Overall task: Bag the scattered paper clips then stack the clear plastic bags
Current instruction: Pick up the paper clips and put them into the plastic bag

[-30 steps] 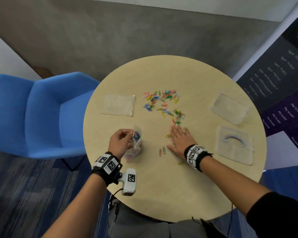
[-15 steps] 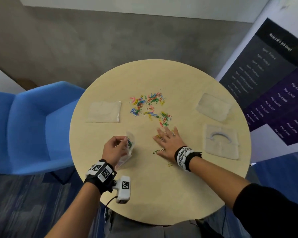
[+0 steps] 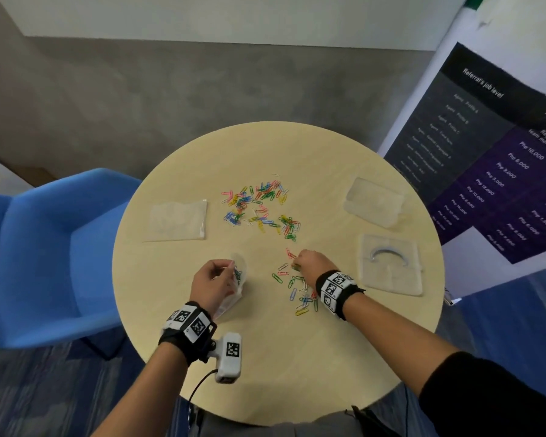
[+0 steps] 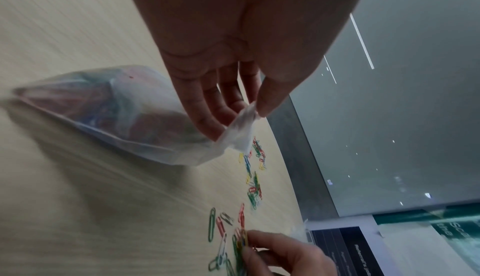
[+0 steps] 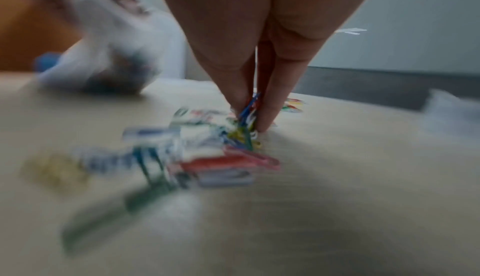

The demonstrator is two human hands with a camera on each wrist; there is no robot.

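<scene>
On the round wooden table (image 3: 265,357) my left hand (image 3: 213,283) pinches the rim of a clear plastic bag (image 3: 238,275) (image 4: 124,120) that holds some coloured paper clips. To its right my right hand (image 3: 309,266) (image 5: 255,114) pinches a small bunch of paper clips (image 5: 246,124) (image 4: 240,241) against the tabletop. A loose group of clips (image 3: 298,293) lies under and beside that hand. The main scatter of coloured clips (image 3: 259,206) lies farther back at the table's middle.
A flat clear bag (image 3: 175,220) lies at the back left. Two more clear bags (image 3: 374,201) (image 3: 390,263) lie at the right, the nearer one with a curved grey piece inside. A blue chair (image 3: 48,257) stands left of the table; a dark poster (image 3: 498,159) leans at the right.
My right hand lay flat on the table over clips; it has dragged clips toward me and its fingers have closed on a bunch. The left hand still holds the bag.
</scene>
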